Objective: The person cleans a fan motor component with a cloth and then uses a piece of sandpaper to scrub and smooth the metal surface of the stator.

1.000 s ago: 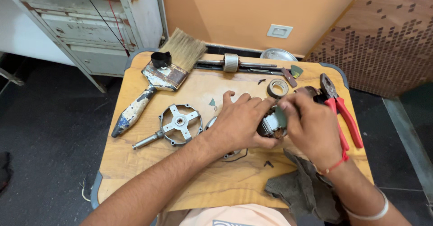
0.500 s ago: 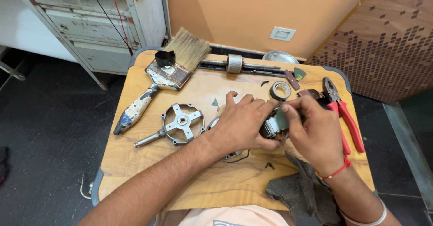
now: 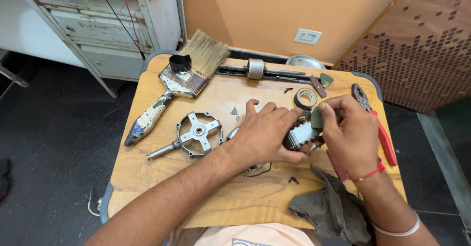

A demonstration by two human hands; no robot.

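Head view, work surface: a small wooden table with rounded corners [image 3: 162, 187], seen from above, carries all parts and tools.
Head view, left hand: the left hand [image 3: 262, 135] lies over the metal motor stator with copper windings [image 3: 300, 137]; its fingers are clamped on the near side of the part.
Head view, right hand: the right hand [image 3: 351, 133] meets the same part from the other side; thumb and forefinger are pinched together on a small dark green piece of sheet [image 3: 317, 118] at the top of the windings.
Head view, location of work piece: the stator is held just above the table, right of centre, between both hands.
Head view, loose parts: a round grey metal end cover with cross spokes and shaft [image 3: 194, 133] lies apart to the left; a steel rotor shaft with drum [image 3: 255, 69] lies at the far edge.
Head view, tools: a worn paint-stained flat brush [image 3: 179, 81], red-handled pliers [image 3: 378, 126] and a roll of dark tape [image 3: 305, 98] lie nearby; a grey cloth [image 3: 331, 209] lies at the near edge.
Head view, progress (judgement): the motor stands dismantled; work at the windings is in hand, and reassembly of cover and shaft appears not yet done.
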